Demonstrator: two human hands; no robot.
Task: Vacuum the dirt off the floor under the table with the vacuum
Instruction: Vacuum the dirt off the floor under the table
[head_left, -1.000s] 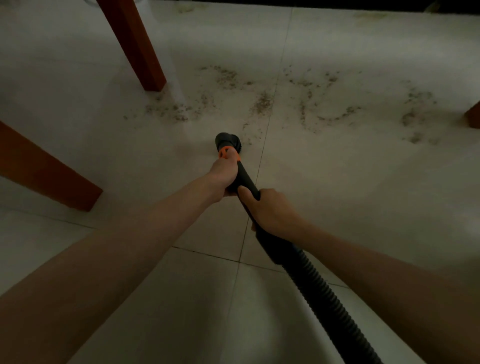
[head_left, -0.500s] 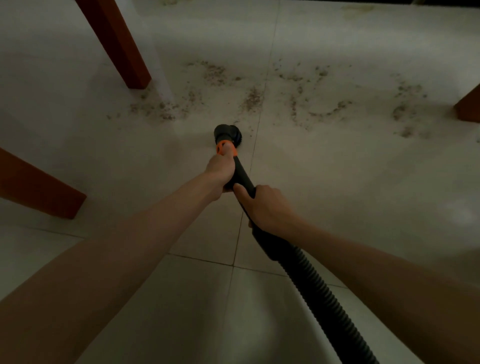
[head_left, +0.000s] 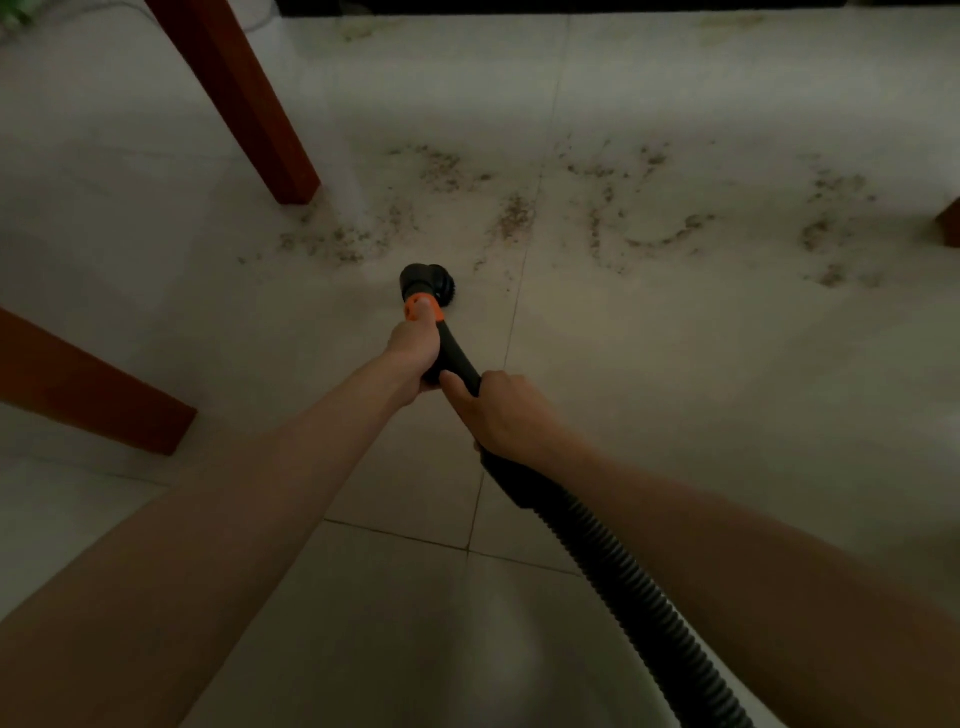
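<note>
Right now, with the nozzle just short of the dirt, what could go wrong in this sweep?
The table leg stands right by the leftmost dirt; the brush nozzle may knock it. The brush could scatter loose grains rather than lift them. The hose trails beneath the right hand and might drag; the left hand grips near the orange collar.

Black ribbed hose (head_left: 623, 571) with orange collar (head_left: 422, 309), reddish-brown table legs (head_left: 249, 104), brown-speckled pale tiles (head_left: 675, 364).
</note>
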